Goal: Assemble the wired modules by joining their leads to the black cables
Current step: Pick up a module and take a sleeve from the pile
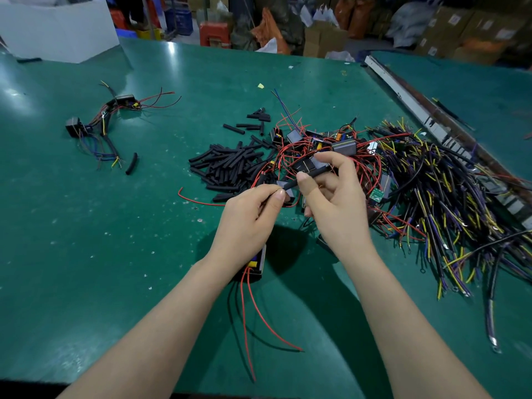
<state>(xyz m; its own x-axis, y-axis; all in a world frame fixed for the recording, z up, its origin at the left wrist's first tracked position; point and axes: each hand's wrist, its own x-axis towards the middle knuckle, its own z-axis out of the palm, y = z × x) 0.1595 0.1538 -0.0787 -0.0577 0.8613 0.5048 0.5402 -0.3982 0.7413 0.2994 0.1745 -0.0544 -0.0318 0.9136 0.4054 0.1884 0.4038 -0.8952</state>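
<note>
My left hand [250, 223] pinches the near end of a black cable, and a black module [257, 262] with red leads [259, 315] hangs below its wrist. My right hand [336, 203] holds a black sleeve tube [312, 172] between thumb and fingers, just above the left fingertips. Behind the hands lies a tangle of small black modules with red wires [319, 145]. A heap of black cables with yellow and purple leads [440, 197] spreads to the right.
A pile of short black tube pieces [227, 165] lies left of the modules on the green table [86, 226]. Joined modules with wires [100, 125] sit at far left, a single tube [131, 163] beside them. A metal rail [408, 102] runs along the right. White box [57, 27] at back left.
</note>
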